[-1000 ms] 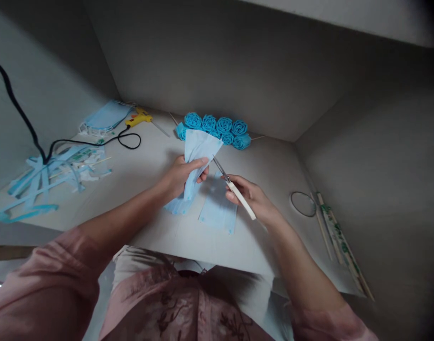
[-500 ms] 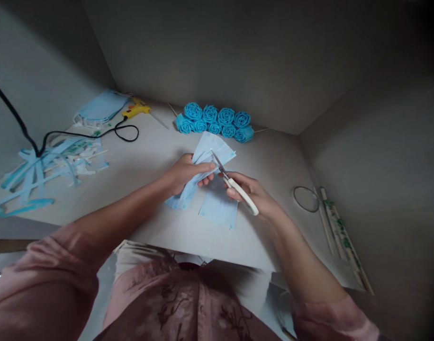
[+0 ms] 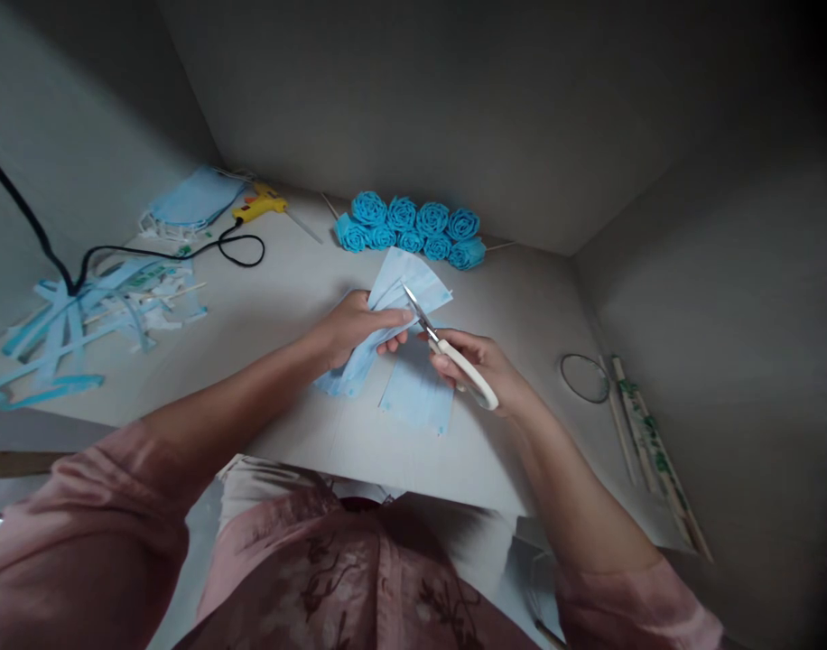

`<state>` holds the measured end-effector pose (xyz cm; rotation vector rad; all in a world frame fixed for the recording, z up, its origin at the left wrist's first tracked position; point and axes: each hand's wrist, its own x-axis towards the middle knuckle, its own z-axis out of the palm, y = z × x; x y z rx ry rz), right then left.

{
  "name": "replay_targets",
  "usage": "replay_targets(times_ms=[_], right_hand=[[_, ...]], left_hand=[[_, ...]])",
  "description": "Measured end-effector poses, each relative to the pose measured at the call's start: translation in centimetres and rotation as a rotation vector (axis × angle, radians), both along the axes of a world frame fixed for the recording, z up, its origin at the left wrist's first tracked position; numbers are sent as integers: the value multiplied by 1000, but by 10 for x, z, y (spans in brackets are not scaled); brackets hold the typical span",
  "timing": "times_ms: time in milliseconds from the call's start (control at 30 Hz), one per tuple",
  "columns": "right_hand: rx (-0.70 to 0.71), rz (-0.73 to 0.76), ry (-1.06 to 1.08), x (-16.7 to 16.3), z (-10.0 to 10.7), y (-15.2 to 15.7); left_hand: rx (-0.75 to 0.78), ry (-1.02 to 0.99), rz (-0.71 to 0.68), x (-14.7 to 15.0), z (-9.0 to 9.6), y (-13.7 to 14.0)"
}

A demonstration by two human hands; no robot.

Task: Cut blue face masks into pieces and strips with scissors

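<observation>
1. In the head view, the left hand (image 3: 359, 327), at the centre of the frame, pinches a pale blue sheet (image 3: 394, 287) between the thumb on top and the fingers curled underneath. There is no slack in this grip; the sheet bunches at the pinch and fans out above it.
2. The right hand (image 3: 478, 361), just right of centre, is wrapped around the white handles of the scissors (image 3: 447, 350). The blades point to the upper left and lie against the sheet, near the left thumb; how far they are parted, I cannot tell.
3. The step in hand looks like trimming the sheet. Cutting here would call for a taut edge and a thumb clear of the blades.
4. Below the hands, a second sheet (image 3: 417, 397) lies flat on the table (image 3: 508, 307), partly under the work; it could get in the way of a low cut.
5. Blue flowers (image 3: 432, 218) sit in two rows at upper centre, just behind the held sheet.
6. At upper left are a stack of masks (image 3: 195, 199) and a yellow glue gun (image 3: 257, 206), with cut strips (image 3: 68, 329) lower down and a black cord (image 3: 27, 217) crossing them.
7. At right lie a ring (image 3: 582, 355) and several sticks (image 3: 657, 451), well apart from the hands.
</observation>
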<state>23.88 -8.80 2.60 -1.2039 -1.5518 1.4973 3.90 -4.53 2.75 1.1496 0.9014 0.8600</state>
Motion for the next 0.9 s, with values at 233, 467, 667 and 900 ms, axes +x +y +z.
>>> replay_targets(times_ms=[233,467,667,900], right_hand=[[-15,-22,4,-1,1,0],[-34,-19,33,2,-3,2],[34,14,-33,7,-3,3],[278,-68,-352,44,0,18]], left_hand=[[-8,-26,-8,0,-3,1],[-26,-48,-37,-2,-6,3],[-38,-39,-48,-2,-5,2],[-24,-132,107,-5,1,9]])
